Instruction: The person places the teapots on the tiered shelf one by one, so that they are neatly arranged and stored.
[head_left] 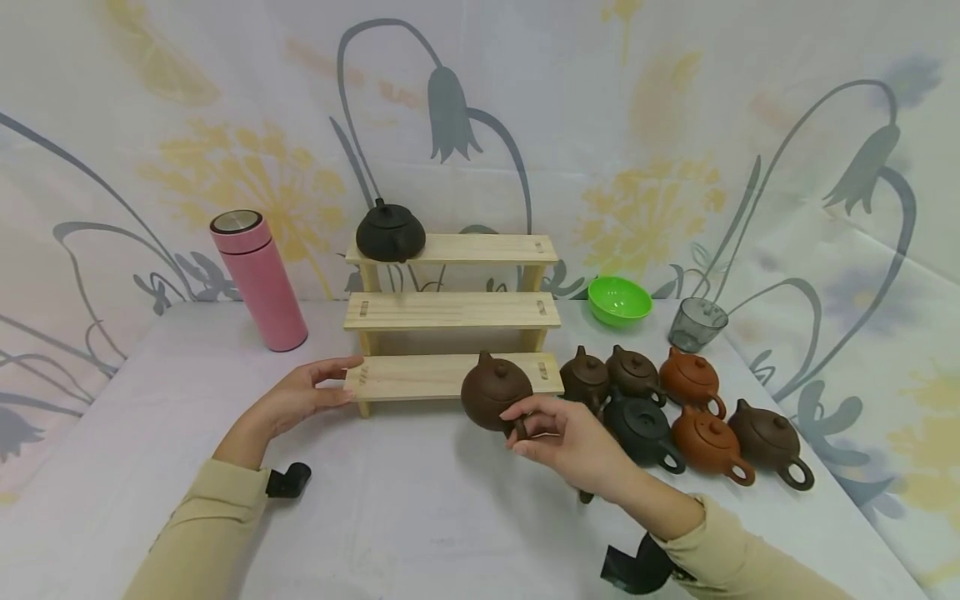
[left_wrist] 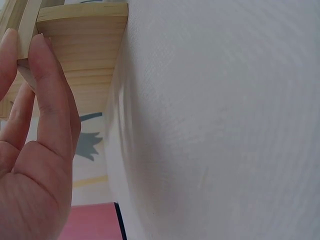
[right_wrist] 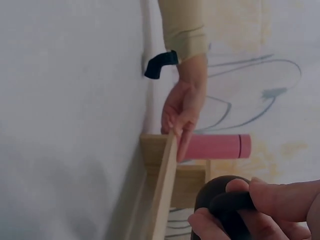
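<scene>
At the front of the white cloth-covered table [head_left: 420, 517], your right hand [head_left: 573, 446] grips the handle of a dark brown round clay teapot [head_left: 493, 392] with curled fingers [right_wrist: 280, 200]. You hold the pot up just in front of the right part of the lowest step of the pale wooden three-step stand [head_left: 450, 312]; whether it touches the board cannot be told. The pot stands upright, its knobbed lid on top.

Your left hand [head_left: 300, 398] rests on the left end of that lowest step, with nearly straight fingers [left_wrist: 47, 85] along the board's edge and the thumb below it, steadying the stand without wrapping it.

On the top step, at its left end, sits a black squat teapot [head_left: 390, 232]. The middle step carries nothing.

To the right of your right hand, six more small teapots are clustered on the cloth: two dark brown teapots [head_left: 609, 375] at the back, an orange-brown teapot [head_left: 690, 379] beside them, a black-green teapot [head_left: 643, 429] in front, another orange-brown one [head_left: 705, 443], and a brown one [head_left: 771, 442] farthest right.

Behind them stand a bright green plastic bowl [head_left: 618, 300] and a small grey transparent cup [head_left: 697, 325]. Left of the stand stands a pink cylindrical flask with a metal lid [head_left: 258, 279], upright and well apart from your left hand.
</scene>
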